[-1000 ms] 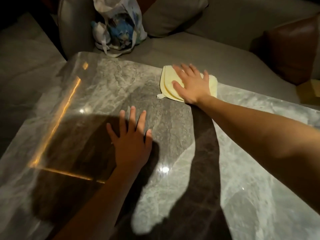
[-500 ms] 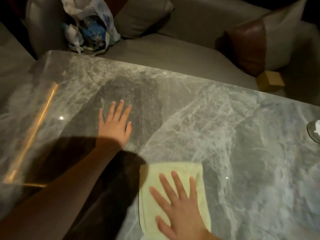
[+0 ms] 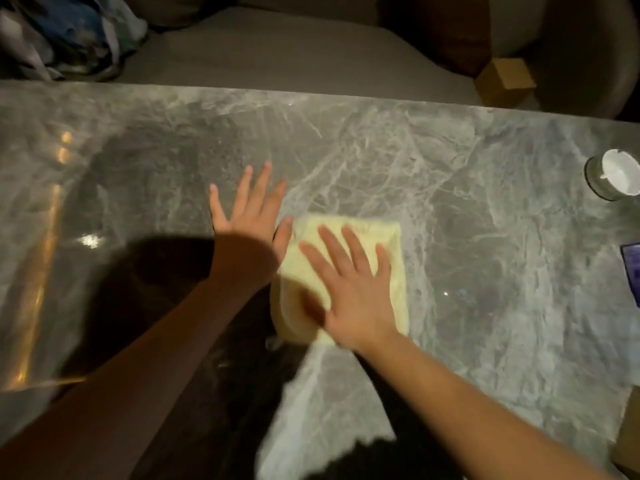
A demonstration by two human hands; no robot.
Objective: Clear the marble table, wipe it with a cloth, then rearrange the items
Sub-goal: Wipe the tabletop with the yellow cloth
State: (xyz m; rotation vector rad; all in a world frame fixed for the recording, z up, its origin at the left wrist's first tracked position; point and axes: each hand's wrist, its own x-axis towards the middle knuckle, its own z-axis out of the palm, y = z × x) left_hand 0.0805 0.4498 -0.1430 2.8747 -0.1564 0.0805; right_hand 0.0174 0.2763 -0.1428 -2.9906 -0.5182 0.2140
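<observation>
the grey marble table (image 3: 485, 271) fills most of the view, a sofa seat (image 3: 277, 53) running along its far edge. both forearms reach forward over the top. the right hand (image 3: 349, 285) lies palm down on the folded yellow cloth (image 3: 391, 268) near the table's middle, fingers spread wide and pressing it flat. the left hand (image 3: 249, 220) rests flat on bare marble just beside the cloth, fingers splayed, thumb touching the cloth's edge. a white ashtray (image 3: 616, 174) sits at the right edge.

Right hand (image 3: 349, 289) hides cloth (image 3: 388, 237) centre; both blurred. Ashtray (image 3: 614, 178) and purple item (image 3: 632, 268) cut by right edge. Bag (image 3: 62, 36) cropped top-left.
</observation>
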